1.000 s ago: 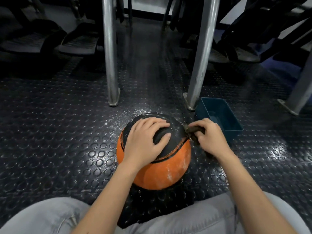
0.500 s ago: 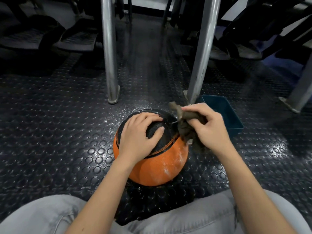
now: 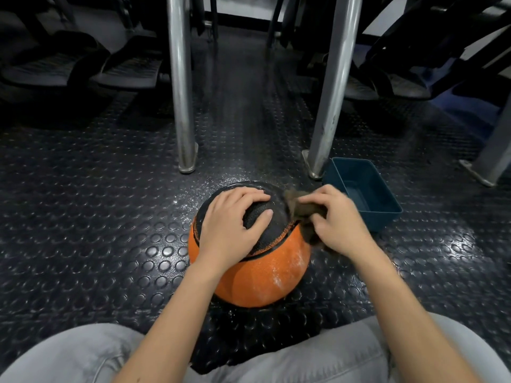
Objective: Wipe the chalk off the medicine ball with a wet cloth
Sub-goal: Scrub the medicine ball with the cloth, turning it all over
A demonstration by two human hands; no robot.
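The medicine ball (image 3: 265, 272) sat on the studded rubber floor (image 3: 110, 217) just in front of the person's knees (image 3: 83, 355). Being round, it had no long axis. Its black cap was turned up and away from the person, its orange half faced them, and the seam between the two ran slantwise. White chalk streaked the orange skin on the lower right side. The left hand (image 3: 232, 225) lay spread over the black cap, palm down, with the fingers loosely bent to the curve and the thumb out to the right; it pressed on the ball and clasped nothing. The right hand (image 3: 337, 219) gripped a bunched brown cloth (image 3: 301, 210) between curled fingers and thumb. The cloth touched the ball's upper right shoulder at the seam, and a loose end hung below the hand. Chalk dust (image 3: 204, 186) speckled the floor just behind the ball. A blue tub (image 3: 384, 221) stood near on the right, apart from the ball and just beyond the right hand. Two metal posts (image 3: 181, 92) rose behind, the right one just beside the tub's far corner. Open floor lay to the ball's left.
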